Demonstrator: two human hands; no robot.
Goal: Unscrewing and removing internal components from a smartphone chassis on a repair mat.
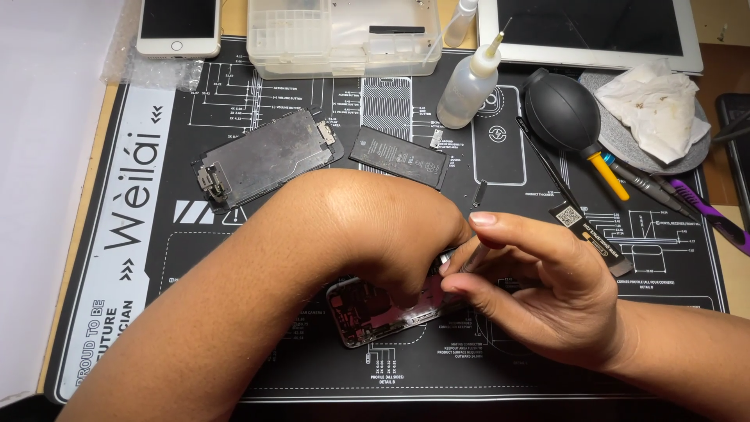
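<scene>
An opened phone body with its circuit board showing lies on the black repair mat. My left hand bends over it and presses down on the phone, fingers hidden underneath. My right hand pinches a thin metal tool whose tip points into the phone's upper right part. A detached screen panel lies face down behind my left arm, and a flat black battery rests beside it.
A squeeze bottle with a needle tip, a black air blower, a crumpled tissue, several screwdrivers, a clear parts box, a white phone and a tablet line the mat's far side.
</scene>
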